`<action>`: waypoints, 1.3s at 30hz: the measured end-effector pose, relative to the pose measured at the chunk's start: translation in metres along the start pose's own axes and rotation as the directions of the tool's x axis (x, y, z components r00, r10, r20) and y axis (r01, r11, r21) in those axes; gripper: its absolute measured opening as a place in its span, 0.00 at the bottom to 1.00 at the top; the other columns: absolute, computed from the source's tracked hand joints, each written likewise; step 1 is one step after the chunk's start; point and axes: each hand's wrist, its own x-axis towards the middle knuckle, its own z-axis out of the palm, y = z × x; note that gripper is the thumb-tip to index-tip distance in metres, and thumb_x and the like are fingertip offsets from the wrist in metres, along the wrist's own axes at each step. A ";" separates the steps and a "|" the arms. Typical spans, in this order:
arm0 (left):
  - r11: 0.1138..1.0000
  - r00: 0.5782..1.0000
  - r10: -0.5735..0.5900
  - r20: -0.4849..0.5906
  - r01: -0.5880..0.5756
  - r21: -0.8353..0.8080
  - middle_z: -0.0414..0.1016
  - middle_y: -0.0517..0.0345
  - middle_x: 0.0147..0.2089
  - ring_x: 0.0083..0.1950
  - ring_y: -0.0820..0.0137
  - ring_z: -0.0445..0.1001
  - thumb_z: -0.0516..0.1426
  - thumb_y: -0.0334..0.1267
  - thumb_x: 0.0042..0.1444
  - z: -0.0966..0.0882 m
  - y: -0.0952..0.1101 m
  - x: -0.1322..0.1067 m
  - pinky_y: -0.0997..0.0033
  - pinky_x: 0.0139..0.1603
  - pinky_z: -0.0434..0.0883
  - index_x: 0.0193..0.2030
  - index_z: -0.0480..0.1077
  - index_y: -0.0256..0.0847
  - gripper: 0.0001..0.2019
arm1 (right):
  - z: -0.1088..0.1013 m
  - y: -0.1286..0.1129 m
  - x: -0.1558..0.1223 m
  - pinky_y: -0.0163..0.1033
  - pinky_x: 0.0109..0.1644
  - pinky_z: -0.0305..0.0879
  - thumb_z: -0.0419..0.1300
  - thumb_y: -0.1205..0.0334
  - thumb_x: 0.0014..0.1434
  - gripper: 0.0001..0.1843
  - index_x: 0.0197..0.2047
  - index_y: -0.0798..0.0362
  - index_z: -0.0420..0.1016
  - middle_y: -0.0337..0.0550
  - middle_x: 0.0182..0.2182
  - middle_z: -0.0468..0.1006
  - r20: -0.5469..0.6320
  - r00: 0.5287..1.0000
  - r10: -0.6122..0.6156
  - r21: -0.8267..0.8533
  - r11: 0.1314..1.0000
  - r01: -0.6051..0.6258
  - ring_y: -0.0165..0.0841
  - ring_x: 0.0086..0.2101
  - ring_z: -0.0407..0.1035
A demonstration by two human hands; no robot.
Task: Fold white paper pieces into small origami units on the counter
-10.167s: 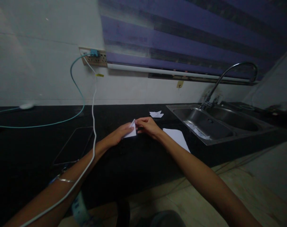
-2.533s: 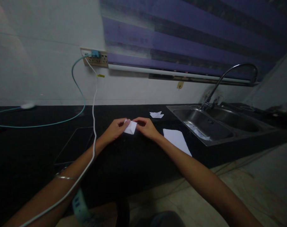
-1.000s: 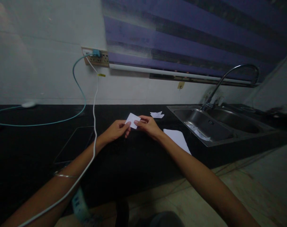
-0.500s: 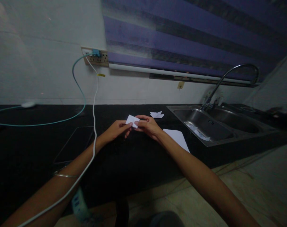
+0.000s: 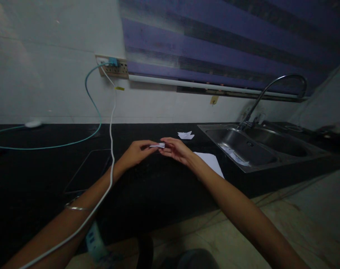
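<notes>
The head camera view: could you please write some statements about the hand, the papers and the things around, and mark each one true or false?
1. The left hand holds the small folded white paper. True.
2. The pointed white paper shape lies inside the double steel sink. False: it lies on the black countertop, to the left of the sink in the picture.
3. The thin white cable crosses the left forearm in the view. True.
4. The dark, flat rectangular device lies beside the right forearm. False: it lies beside the left forearm.
5. The teal plug is in the beige wall socket strip. True.
</notes>
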 end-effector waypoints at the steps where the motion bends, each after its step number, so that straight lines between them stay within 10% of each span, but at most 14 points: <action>1: 1.000 1.000 -0.010 -0.028 0.010 -0.005 0.81 0.53 0.43 0.40 0.66 0.76 0.59 0.46 0.58 -0.001 0.000 0.000 0.68 0.40 0.71 0.46 0.78 0.41 0.14 | 0.000 0.000 0.000 0.41 0.41 0.76 0.63 0.62 0.57 0.09 0.43 0.53 0.74 0.48 0.37 0.80 0.035 0.999 -0.001 -0.036 0.999 0.003 0.33 0.33 0.77; 6: 0.997 0.990 -0.072 -0.118 0.070 -0.019 0.75 0.58 0.26 0.26 0.72 0.69 0.58 0.48 0.59 -0.003 -0.001 0.001 0.75 0.25 0.63 0.35 0.78 0.37 0.16 | 0.002 0.006 -0.001 0.38 0.33 0.73 0.61 0.45 0.58 0.19 0.43 0.51 0.76 0.47 0.40 0.79 0.061 0.984 -0.170 -0.343 0.922 0.180 0.32 0.31 0.74; 11: 0.998 0.995 -0.061 -0.078 0.060 -0.014 0.74 0.59 0.26 0.28 0.73 0.69 0.58 0.49 0.59 0.001 0.001 0.001 0.75 0.26 0.64 0.31 0.77 0.37 0.17 | 0.002 0.009 0.000 0.39 0.38 0.68 0.65 0.50 0.55 0.13 0.38 0.51 0.79 0.43 0.35 0.79 0.147 0.884 -0.444 -0.528 0.721 0.450 0.33 0.35 0.72; 24: 0.900 0.969 -0.245 0.027 0.238 -0.364 0.76 0.57 0.26 0.18 0.77 0.67 0.60 0.50 0.58 0.000 0.003 0.005 0.79 0.15 0.55 0.41 0.74 0.38 0.15 | 0.007 0.003 -0.013 0.40 0.39 0.62 0.64 0.53 0.59 0.09 0.41 0.45 0.83 0.42 0.35 0.70 0.304 0.671 -0.677 -0.779 0.230 0.584 0.33 0.36 0.65; 39: 0.861 0.969 -0.245 0.028 0.231 -0.452 0.75 0.59 0.32 0.20 0.80 0.64 0.64 0.42 0.53 0.001 0.014 0.002 0.80 0.17 0.60 0.41 0.73 0.39 0.11 | 0.003 0.002 -0.011 0.37 0.38 0.62 0.63 0.51 0.59 0.17 0.47 0.51 0.79 0.40 0.33 0.76 0.377 0.829 -0.414 -0.683 0.479 0.551 0.30 0.32 0.66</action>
